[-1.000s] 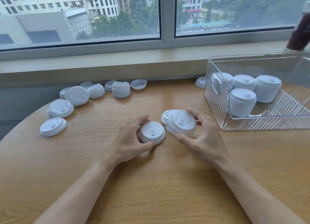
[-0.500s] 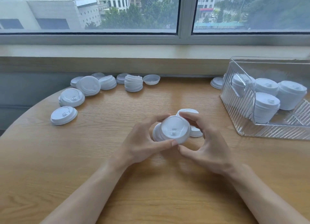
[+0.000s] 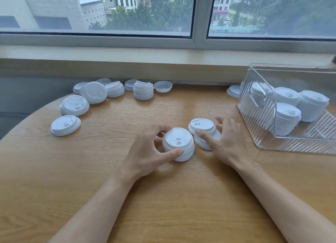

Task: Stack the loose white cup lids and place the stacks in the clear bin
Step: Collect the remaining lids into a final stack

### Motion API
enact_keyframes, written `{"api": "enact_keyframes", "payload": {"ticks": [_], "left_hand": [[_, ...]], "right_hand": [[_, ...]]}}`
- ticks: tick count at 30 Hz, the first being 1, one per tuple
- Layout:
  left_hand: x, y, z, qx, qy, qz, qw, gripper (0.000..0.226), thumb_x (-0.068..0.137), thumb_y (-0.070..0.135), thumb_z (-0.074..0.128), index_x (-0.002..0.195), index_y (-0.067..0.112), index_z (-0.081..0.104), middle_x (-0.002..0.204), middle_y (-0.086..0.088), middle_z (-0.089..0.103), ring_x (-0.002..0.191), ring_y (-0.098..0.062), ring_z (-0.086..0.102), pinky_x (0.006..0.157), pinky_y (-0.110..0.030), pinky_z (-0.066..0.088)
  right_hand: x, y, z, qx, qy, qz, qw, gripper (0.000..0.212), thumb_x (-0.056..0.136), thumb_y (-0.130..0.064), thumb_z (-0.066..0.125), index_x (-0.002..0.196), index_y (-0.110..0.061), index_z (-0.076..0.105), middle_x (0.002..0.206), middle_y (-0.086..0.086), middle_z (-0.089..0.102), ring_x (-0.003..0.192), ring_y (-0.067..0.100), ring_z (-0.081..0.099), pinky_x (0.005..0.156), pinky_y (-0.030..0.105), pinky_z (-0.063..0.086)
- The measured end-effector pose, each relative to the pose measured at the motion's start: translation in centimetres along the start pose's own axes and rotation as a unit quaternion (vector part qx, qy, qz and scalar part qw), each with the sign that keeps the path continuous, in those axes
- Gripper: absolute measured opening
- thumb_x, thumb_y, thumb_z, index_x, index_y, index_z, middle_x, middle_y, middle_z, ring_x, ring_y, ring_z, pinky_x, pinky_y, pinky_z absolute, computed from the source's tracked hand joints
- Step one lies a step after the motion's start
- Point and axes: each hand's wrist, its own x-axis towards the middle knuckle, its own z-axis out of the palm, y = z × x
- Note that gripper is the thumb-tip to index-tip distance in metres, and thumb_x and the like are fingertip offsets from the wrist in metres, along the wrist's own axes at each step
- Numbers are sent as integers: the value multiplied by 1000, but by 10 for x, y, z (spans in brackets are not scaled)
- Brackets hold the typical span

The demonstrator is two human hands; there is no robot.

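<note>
A short stack of white cup lids (image 3: 179, 144) stands on the wooden table at the centre, and my left hand (image 3: 147, 151) grips it between thumb and curled fingers. Just to its right lie two more lids (image 3: 202, 128), one leaning on the other. My right hand (image 3: 224, 142) curls around them, thumb on the near rim and fingers behind. The clear bin (image 3: 291, 144) sits at the right and holds several tall lid stacks (image 3: 287, 121).
Loose lids and small stacks (image 3: 143, 92) are strewn along the back left of the table, with a single lid (image 3: 65, 125) nearest the left edge. Another lid (image 3: 233, 91) lies behind the bin. A window sill runs along the back.
The lids held up between both hands have come down onto the table as one stack in my left hand. My right hand let go and moved right to the two lids beside it.
</note>
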Motion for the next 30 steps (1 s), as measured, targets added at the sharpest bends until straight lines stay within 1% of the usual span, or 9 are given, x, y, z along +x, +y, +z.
{"api": "enact_keyframes", "payload": {"ticks": [4,8,10,12,16,21,24,28,30], "left_hand": [[-1,2,0,65,-18,16,998,66,70,63,86,125,34,65,114,31,59,111,4,54,99,-31,47],[-2,2,1,104,-44,15,993,73,71,74,77,133,39,60,124,28,55,116,7,48,109,-35,39],[-2,2,1,113,-49,17,992,76,73,75,75,137,39,59,128,26,55,120,4,47,113,-35,35],[-2,4,1,105,-50,12,993,80,74,75,74,142,37,57,131,26,54,122,4,48,115,-36,35],[-3,11,-2,13,-23,-3,1000,82,77,72,65,147,32,52,138,25,55,126,6,52,112,-42,43],[-3,11,-6,-62,-18,-5,998,74,80,64,68,146,33,55,138,25,61,130,4,54,115,-34,41],[-3,9,-5,-81,-41,-7,996,72,79,61,77,144,35,58,132,24,66,129,5,56,110,-25,42],[-3,8,-1,-77,-13,-15,997,65,75,65,78,132,38,65,121,26,70,121,2,61,103,-25,42],[-2,8,-2,-85,18,-28,996,62,72,68,77,125,39,65,116,31,69,116,5,62,101,-27,43]], "right_hand": [[8,-10,12,-39,30,32,998,98,62,-90,66,131,-21,53,129,-2,54,129,23,44,111,41,37],[10,-10,16,16,48,13,999,77,69,-75,77,122,-23,56,121,-6,55,122,18,44,109,41,38],[8,-9,12,79,50,-10,996,72,72,-66,83,124,-24,56,122,-9,56,121,15,45,108,40,40],[5,-8,4,144,35,-42,988,75,71,-63,85,131,-27,55,126,-14,58,126,13,49,105,29,39],[-6,-13,-10,194,-26,-127,972,86,65,-64,80,140,-36,50,125,-26,65,130,2,54,107,23,38],[-15,-21,-12,201,-115,-166,959,83,69,-54,84,143,-39,50,128,-19,69,130,2,57,110,39,46],[-17,-28,-12,196,-145,-178,953,79,72,-52,83,142,-39,51,130,-20,68,131,2,56,110,41,47],[-17,-22,-16,192,-153,-165,955,69,74,-62,74,138,-42,56,134,-24,64,130,-5,52,107,25,41],[-17,-15,-18,174,-103,-135,970,62,76,-64,68,133,-41,60,130,-26,64,125,-11,50,99,14,37]]}}
